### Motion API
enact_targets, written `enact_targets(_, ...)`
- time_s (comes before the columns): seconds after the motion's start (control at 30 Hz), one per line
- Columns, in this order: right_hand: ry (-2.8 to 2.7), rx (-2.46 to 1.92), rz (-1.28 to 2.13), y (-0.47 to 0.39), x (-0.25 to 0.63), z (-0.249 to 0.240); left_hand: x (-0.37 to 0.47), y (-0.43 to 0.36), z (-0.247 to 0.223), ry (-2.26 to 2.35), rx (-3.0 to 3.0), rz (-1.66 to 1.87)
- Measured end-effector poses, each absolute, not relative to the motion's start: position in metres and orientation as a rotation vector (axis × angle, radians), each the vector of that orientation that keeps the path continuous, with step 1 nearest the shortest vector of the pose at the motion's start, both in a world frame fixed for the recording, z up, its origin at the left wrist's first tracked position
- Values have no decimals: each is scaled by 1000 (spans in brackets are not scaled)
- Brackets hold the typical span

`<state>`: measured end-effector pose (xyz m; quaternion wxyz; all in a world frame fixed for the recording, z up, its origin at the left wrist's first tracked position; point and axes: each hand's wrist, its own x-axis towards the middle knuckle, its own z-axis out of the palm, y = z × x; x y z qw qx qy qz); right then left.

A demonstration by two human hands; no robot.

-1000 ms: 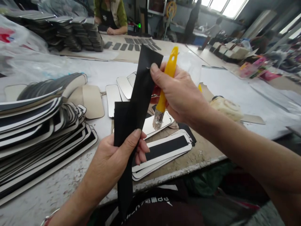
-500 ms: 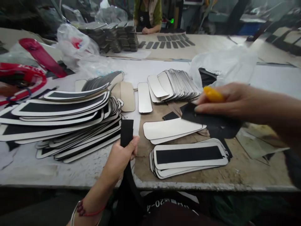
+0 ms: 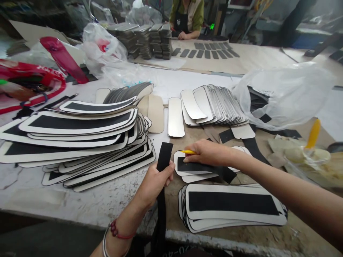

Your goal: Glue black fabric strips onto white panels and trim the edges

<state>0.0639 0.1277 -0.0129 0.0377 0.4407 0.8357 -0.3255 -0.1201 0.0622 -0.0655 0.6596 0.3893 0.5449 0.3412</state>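
Pressing black strip [image 3: 206,168], left hand [image 3: 155,182] gripping strips [image 3: 163,160]

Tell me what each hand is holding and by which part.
Left hand grips black strips near their upper end. Right hand holds a yellow brush, mostly hidden, pressing another strip.

Left hand [image 3: 155,182] is gripping a bunch of black strips [image 3: 162,167] that hang down over the table edge [image 3: 214,239]. Right hand [image 3: 207,152] presses one black strip [image 3: 206,168] flat onto a white panel [image 3: 180,167], yellow brush handle [image 3: 187,152] poking out of the fist. Finished panels [image 3: 230,207] stacked just in front, big fanned pile [image 3: 75,135] off to the left.
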Motion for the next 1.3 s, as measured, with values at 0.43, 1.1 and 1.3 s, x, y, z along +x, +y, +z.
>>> enact_targets(0.43, 2513, 1249, -700, 137, 55, -22, -120, 69, -69, 1285, 903, 738)
enact_targets(1.1, 2229, 1667, -693, 108, 165, -2, -115, 69, -89, 1377, 935, 789)
enact_targets(1.3, 2114, 1898, -529, 97, 183, -15, -117, 69, -92, 1465, 895, 803)
